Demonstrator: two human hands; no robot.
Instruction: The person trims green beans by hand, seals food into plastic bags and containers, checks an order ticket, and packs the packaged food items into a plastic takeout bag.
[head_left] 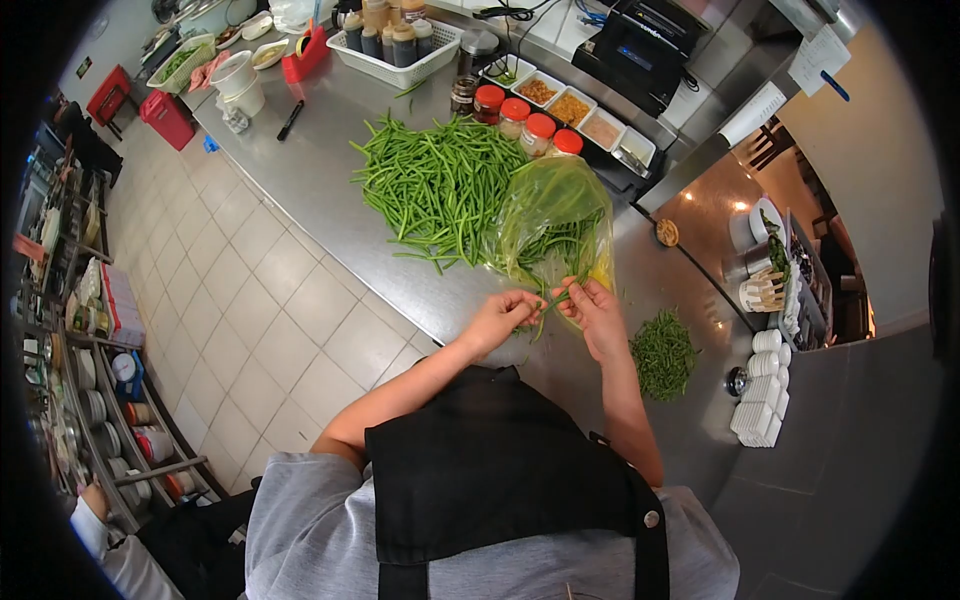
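Over the front edge of a steel counter [320, 170], my left hand [508, 318] and my right hand [597, 312] are close together, fingers closed. Between them is a green bean [556, 300], gripped at one end by my right hand and pinched near the other by my left. Just beyond, a yellowish clear plastic bag [540, 200] lies with green beans showing in and around it. To its left spreads a large heap of long whole green beans [430, 190]. Right of my right wrist sits a smaller heap of short green pieces [664, 355].
Red-lidded jars [513, 117] and white trays of chopped ingredients [571, 108] line the counter's back. A white basket [395, 68] holds sauce bottles. A black marker [291, 120] lies at the left. White dishes [762, 400] are stacked at right. Another person's hand [95, 500] shows lower left.
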